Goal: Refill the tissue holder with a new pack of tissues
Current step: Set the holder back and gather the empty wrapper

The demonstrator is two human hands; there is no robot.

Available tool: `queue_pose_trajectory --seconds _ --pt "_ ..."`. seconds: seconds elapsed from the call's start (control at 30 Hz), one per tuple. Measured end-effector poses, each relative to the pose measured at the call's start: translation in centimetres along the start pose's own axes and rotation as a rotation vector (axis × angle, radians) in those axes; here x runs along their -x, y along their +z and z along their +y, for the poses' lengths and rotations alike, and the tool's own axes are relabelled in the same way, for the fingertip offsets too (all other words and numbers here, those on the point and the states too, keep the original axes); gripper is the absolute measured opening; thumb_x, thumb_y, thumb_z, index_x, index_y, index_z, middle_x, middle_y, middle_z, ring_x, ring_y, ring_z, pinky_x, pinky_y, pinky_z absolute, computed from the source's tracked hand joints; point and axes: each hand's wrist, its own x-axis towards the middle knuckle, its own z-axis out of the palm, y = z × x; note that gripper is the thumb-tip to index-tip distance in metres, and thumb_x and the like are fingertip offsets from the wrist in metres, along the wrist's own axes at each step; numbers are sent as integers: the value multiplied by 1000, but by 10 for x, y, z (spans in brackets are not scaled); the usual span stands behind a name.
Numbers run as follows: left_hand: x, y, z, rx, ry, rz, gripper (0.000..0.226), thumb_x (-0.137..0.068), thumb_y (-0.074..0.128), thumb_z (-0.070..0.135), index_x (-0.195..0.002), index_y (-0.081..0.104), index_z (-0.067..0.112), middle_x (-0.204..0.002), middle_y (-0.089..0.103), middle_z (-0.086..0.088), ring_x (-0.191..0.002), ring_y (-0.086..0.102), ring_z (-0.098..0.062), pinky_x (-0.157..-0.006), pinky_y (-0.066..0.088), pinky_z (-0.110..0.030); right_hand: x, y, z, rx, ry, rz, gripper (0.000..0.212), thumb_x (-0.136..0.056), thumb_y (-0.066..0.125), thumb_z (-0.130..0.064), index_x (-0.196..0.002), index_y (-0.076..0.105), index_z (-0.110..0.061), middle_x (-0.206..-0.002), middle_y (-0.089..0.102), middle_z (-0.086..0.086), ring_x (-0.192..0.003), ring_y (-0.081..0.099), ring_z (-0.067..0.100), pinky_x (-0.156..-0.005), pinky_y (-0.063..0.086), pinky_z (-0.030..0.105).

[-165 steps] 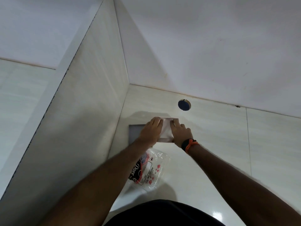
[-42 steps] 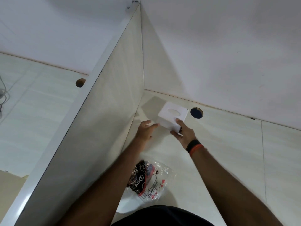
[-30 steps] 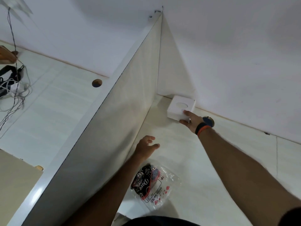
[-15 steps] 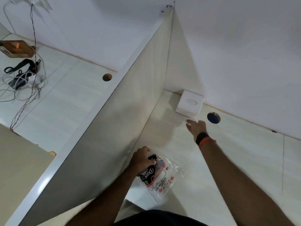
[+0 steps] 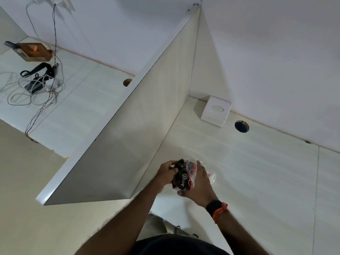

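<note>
A white square tissue holder [image 5: 215, 110] with an oval slot on top stands in the far corner of the desk, against the wall. Near the desk's front, both hands hold a crumpled plastic tissue wrapper [image 5: 184, 175], dark with red print and clear film. My left hand [image 5: 166, 173] grips its left end. My right hand [image 5: 199, 181], with a black and orange band at the wrist, cups its right side.
A tall pale divider panel [image 5: 139, 129] runs along the left of the desk [image 5: 257, 172]. A round cable hole [image 5: 241, 126] lies right of the holder. Beyond the divider, a neighbouring desk carries tangled cables [image 5: 35, 89] and a wooden box [image 5: 32, 51].
My right hand let go of the tissue holder, left it in the corner and came back to the wrapper. My left hand took the wrapper, and now both hands hold it.
</note>
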Motion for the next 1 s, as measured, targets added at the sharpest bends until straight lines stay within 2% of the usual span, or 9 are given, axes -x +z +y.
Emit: queue_pose_trajectory --seconds 0.1,0.2,0.3,0.4,0.53,0.6,0.73,0.83,1.0 --pt "13 0 11 153 -5 -226 39 -101 43 3 -134 59 17 -126 65 -16 -113 64 -31 -94 55 -46 3 -2 -5 -70 39 12 154 -54 94 -37 -154 -22 -23 -164 0 1 -148 24 26 -112 39 37" --pt "19 -2 15 175 13 -432 37 -101 41 2 -135 56 7 -129 65 -22 -121 61 -35 -100 51 -42 9 -4 -12 -176 50 64 154 -53 94 -36 -154 -22 -32 -157 18 -7 -133 50 26 -100 51 34" --pt "29 -8 22 114 49 -483 32 -99 51 8 -129 61 6 -123 68 -19 -118 63 -32 -95 52 -36 18 3 -25 -167 52 151 121 -65 87 -38 -156 7 -26 -129 52 -15 -110 64 17 -87 55 27" --pt "40 -21 27 -126 109 -262 47 -84 75 38 -119 62 10 -107 65 -3 -108 61 -24 -86 53 -35 32 17 -43 -238 43 336 57 -85 71 -18 -137 49 -22 -104 71 -11 -91 68 12 -73 51 17" --pt "65 -51 26 -90 -104 -432 84 -64 83 59 -126 51 13 -119 63 -8 -100 66 -24 -74 61 -41 53 38 -64 -455 10 518 50 -84 55 8 -116 68 -27 -104 74 -9 -92 69 10 -76 54 23" --pt "76 -62 25 -45 -120 -580 73 -67 83 52 -121 63 6 -106 69 -12 -84 71 -26 -78 61 -44 65 47 -71 -517 31 582 47 -85 54 10 -111 72 -25 -98 76 -8 -88 70 11 -78 59 33" --pt "99 -64 24 102 -140 -704 58 -71 84 38 -115 68 4 -110 60 -22 -91 66 -38 -85 59 -53 97 59 -81 -560 108 696 33 -88 59 5 -91 75 -24 -73 75 -9 -66 69 8 -65 60 32" --pt "115 -53 16 76 -55 -764 42 -76 81 38 -104 66 10 -102 65 -17 -88 66 -36 -84 58 -55 122 71 -83 -423 161 704 19 -87 64 -6 -82 74 -21 -72 76 -3 -71 71 18 -69 56 33" --pt "131 -38 -5 1 65 -718 27 -86 74 27 -100 63 7 -90 69 -14 -70 67 -29 -63 60 -39 157 85 -80 -268 166 629 25 -86 63 -11 -107 68 -25 -88 72 -10 -84 67 14 -65 46 12"
